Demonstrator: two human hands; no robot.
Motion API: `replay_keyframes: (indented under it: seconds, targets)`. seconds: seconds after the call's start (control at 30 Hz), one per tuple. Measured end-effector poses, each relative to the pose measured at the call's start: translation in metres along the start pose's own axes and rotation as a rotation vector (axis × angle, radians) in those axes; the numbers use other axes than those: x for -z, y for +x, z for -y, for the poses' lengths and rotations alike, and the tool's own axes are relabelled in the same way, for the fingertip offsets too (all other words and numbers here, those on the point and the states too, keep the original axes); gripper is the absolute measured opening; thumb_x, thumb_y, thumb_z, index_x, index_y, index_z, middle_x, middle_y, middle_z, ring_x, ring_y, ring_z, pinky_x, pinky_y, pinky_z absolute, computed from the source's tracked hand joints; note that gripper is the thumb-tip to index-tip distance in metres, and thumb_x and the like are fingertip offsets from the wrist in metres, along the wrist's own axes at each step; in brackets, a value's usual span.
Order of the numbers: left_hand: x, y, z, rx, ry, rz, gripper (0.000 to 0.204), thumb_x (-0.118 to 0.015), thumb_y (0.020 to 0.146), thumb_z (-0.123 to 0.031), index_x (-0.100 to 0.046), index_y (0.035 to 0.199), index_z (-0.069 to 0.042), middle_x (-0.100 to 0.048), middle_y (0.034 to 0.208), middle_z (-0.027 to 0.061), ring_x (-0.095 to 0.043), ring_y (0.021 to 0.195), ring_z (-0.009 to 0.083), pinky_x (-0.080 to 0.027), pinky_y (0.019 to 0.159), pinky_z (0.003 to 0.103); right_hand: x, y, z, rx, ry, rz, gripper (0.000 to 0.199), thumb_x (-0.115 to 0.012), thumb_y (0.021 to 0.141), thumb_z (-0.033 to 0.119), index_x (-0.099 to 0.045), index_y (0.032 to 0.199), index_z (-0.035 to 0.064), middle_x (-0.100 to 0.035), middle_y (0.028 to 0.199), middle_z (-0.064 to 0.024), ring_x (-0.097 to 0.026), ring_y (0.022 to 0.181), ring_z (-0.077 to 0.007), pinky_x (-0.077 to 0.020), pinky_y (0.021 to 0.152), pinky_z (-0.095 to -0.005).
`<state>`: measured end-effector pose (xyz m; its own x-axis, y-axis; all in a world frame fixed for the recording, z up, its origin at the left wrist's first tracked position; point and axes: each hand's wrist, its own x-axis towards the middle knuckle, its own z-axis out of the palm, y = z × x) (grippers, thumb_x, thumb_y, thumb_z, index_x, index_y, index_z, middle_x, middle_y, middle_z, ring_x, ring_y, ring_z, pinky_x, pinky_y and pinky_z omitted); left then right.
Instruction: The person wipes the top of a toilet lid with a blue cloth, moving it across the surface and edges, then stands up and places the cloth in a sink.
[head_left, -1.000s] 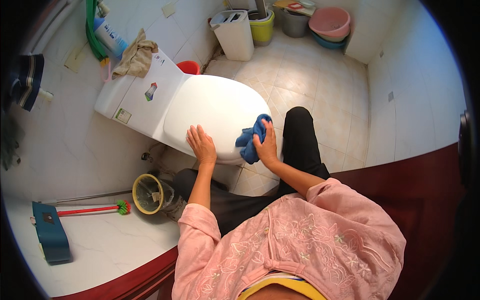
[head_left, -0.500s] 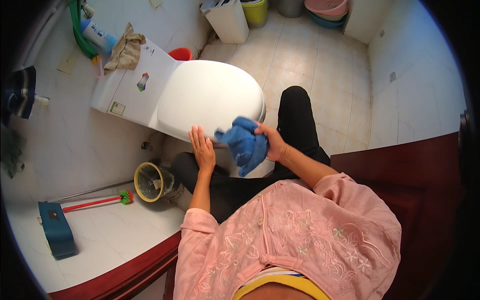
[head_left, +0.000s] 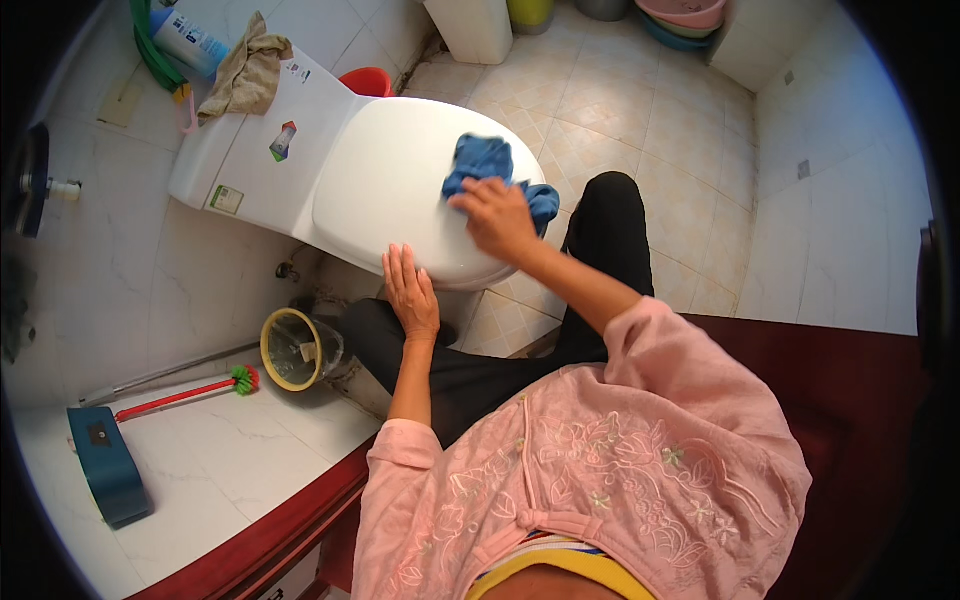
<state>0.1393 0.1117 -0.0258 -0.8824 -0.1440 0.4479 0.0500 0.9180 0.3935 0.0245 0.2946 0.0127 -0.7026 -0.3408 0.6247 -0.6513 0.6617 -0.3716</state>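
Observation:
A blue cloth (head_left: 482, 158) lies bunched on the closed white toilet lid (head_left: 385, 165), toward its rounded front end. My right hand (head_left: 500, 218) presses on it with bent fingers, and part of the cloth sticks out to the right of the hand. With fingers stretched out, my left hand (head_left: 410, 293) rests against the lid's near edge and holds nothing. Behind the lid is the white toilet tank (head_left: 255, 155), which carries a colourful sticker. A beige rag (head_left: 247, 72) is draped over the tank's far end.
A blue-and-white bottle (head_left: 188, 42) stands by the rag. Left of my knee is a yellow-rimmed waste bin (head_left: 268, 350); beyond it lie a red-handled brush (head_left: 180, 397) and a dark teal box (head_left: 108, 465). A red container (head_left: 368, 82) sits behind the toilet, and stacked basins (head_left: 685, 22) stand farther back.
My right hand has brought the blue cloth from the air beside the toilet down onto the lid. My left hand stays at the lid's edge. The view has shifted slightly.

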Motion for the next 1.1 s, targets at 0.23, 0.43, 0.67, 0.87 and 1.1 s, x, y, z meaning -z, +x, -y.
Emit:
replay_keyframes:
  seconds: [0.23,0.43,0.67,0.87,1.1]
  targets:
    - [0.016,0.086,0.023,0.160,-0.041,-0.021,0.032,-0.050,0.088,-0.010,-0.060,0.118,-0.005,-0.055,0.124,0.0171,-0.049,0.117,0.0349,-0.030,0.105,0.048,0.001,-0.025,0.048,0.216,0.205,0.311,0.035,-0.062,0.070,0.009,-0.064,0.104,0.0196,-0.057,0.122,-0.0037,-0.050,0.108,-0.0202,-0.0385,0.078,-0.0372]
    - [-0.026,0.123,0.066,0.211,0.170,-0.052,0.043,-0.046,0.093,-0.020,-0.047,0.134,-0.008,-0.038,0.145,0.0168,-0.031,0.135,0.0338,-0.021,0.112,0.048,0.001,0.000,0.020,0.244,0.180,0.380,0.036,-0.066,0.076,0.014,-0.063,0.109,0.0289,-0.057,0.126,0.0046,-0.050,0.115,-0.0153,-0.0253,0.108,-0.0542]
    - [-0.032,0.116,0.050,0.210,0.263,-0.053,0.044,-0.046,0.094,-0.021,-0.045,0.136,-0.008,-0.038,0.146,0.0136,-0.030,0.137,0.0320,-0.020,0.113,0.047,-0.039,0.075,-0.044,-0.134,0.069,0.231,0.034,-0.062,0.082,0.014,-0.062,0.114,0.0272,-0.055,0.131,0.0012,-0.048,0.121,-0.0190,-0.0220,0.108,-0.0603]
    - [-0.031,0.119,0.045,0.218,0.266,-0.056,0.043,-0.046,0.094,-0.020,-0.046,0.135,-0.009,-0.038,0.145,0.0128,-0.031,0.136,0.0310,-0.021,0.112,0.047,-0.077,0.114,-0.070,-0.193,-0.038,0.251,0.036,-0.055,0.088,0.017,-0.057,0.124,0.0209,-0.048,0.139,-0.0058,-0.035,0.136,-0.0244,-0.0270,0.108,-0.0477]
    - [-0.033,0.117,0.052,0.203,0.278,-0.088,0.043,-0.047,0.092,-0.020,-0.047,0.134,-0.008,-0.041,0.143,0.0133,-0.034,0.135,0.0318,-0.022,0.112,0.047,-0.038,0.047,-0.014,0.080,0.011,0.270,0.037,-0.054,0.089,0.016,-0.054,0.126,0.0191,-0.049,0.137,-0.0081,-0.042,0.130,-0.0236,-0.0287,0.108,-0.0432]
